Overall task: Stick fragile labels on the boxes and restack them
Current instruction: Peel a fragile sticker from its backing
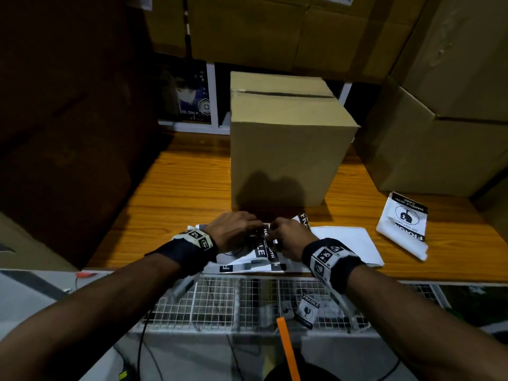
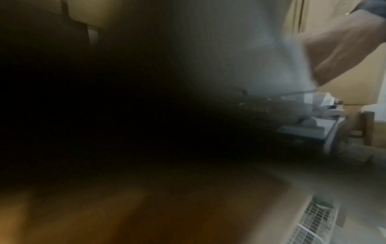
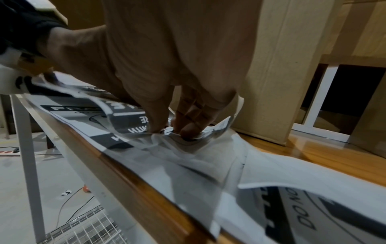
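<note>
Right hand [image 3: 173, 69] up close, fingertips [image 3: 188, 130] pinched tight on a curling label [image 3: 125, 122], peeling it at the table's [image 1: 176, 174] near edge, just in front of the box [image 1: 286, 155]. Left hand [image 1: 233, 229] touching the same label, fingers curled, likely gripping too, though not clearly shown. Risk from here: film folding onto itself, sticking and creasing, or tearing if pulled unevenly. Box unlabelled on its visible faces, upright, waiting.

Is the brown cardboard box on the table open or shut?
Shut. The brown cardboard box stands upright on the wooden table, its top flaps folded flat.
</note>
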The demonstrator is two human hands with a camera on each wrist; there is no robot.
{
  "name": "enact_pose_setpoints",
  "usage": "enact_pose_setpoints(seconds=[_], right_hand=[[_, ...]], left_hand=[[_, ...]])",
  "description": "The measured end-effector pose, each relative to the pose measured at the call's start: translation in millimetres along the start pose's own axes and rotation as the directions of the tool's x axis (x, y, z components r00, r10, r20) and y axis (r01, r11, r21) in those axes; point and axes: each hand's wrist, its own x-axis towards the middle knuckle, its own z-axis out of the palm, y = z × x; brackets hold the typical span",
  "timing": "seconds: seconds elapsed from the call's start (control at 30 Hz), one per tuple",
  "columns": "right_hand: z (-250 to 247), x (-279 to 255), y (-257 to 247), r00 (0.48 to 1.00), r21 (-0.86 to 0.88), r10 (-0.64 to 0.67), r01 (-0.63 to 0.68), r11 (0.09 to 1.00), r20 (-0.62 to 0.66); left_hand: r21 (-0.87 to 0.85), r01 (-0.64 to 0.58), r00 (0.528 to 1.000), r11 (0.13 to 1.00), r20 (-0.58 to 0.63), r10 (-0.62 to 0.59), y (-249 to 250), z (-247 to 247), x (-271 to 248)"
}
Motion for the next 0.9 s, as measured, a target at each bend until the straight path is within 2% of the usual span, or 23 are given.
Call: enact_pose_setpoints(seconds=[0.27, 0.5, 0.67, 0.9], right_hand=[[-7, -6, -5, 1.0, -0.022, -0.01, 0.01, 1.0, 0.013], [-9, -9, -7, 1.0, -0.007, -0.022, 0.022, 1.0, 0.016], [-9, -10, -6, 0.999, -0.017, -0.03, 0.031, 0.999, 0.014], [-9, -11, -6, 1.0, -0.009, -0.029, 0.029, 1.0, -0.006]], left_hand=[[0.063, 0.069, 0.996, 0.996, 0.052, -0.072, 8, -13, 5], [0.072, 0.129, 0.991, 0.989, 0.034, -0.132, 9, -16, 8], [0.047, 0.034, 0.997, 0.998, 0.066, -0.037, 11, -23, 14], [0.154, 0.001, 0.993, 0.988, 0.119, -0.02, 10, -19, 20]])
